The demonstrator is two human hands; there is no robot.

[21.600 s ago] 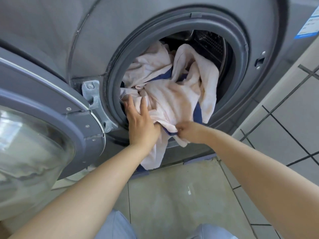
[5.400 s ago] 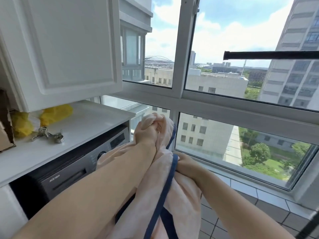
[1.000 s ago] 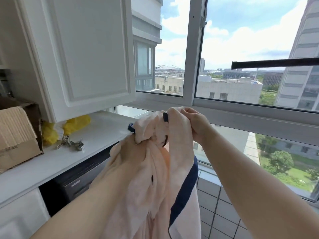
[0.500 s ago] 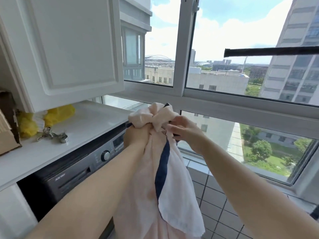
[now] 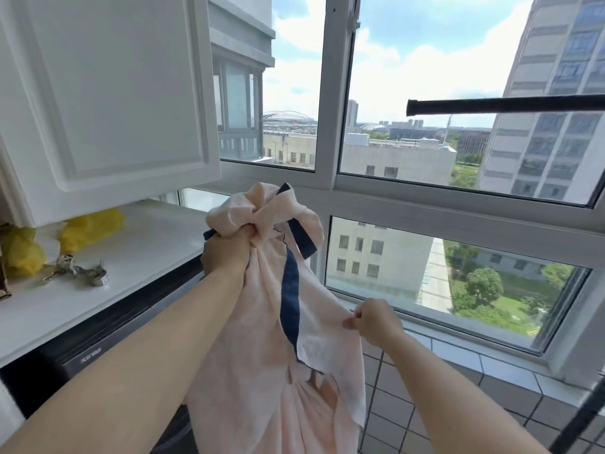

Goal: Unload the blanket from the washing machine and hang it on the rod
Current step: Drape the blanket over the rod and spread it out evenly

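At a high-rise window, I hold the blanket (image 5: 262, 339) up in front of me — pale pink with a navy band, out of the washer and not yet on the rod (image 5: 510, 104).

My left hand (image 5: 226, 253), at centre of view, is clenched tight around a bunched top corner, so a knot of cloth sprouts above the fist. My right hand (image 5: 376, 319), at about 4 o'clock from it, pinches a side edge between thumb and fingers and draws it outward. The rest hangs in loose folds below both hands and runs off the bottom of the view.

The rod, dark and bare, juts in from the right edge at 2 o'clock, well above the blanket and well apart from it. The washer (image 5: 108, 339) sits at 8 o'clock under a white surface (image 5: 147, 244), where yellow bags (image 5: 91, 224) and a metal clip (image 5: 78, 270) lie beneath a cupboard door (image 5: 108, 93).

By my reckoning the unloading is done, and the hanging is all still ahead — the cloth needs spreading to find a long edge, lifting toward 2 o'clock, draping over the rod and evening out. Being limp and bunched, it may cling in folds and slide off to one side if thrown unevenly.
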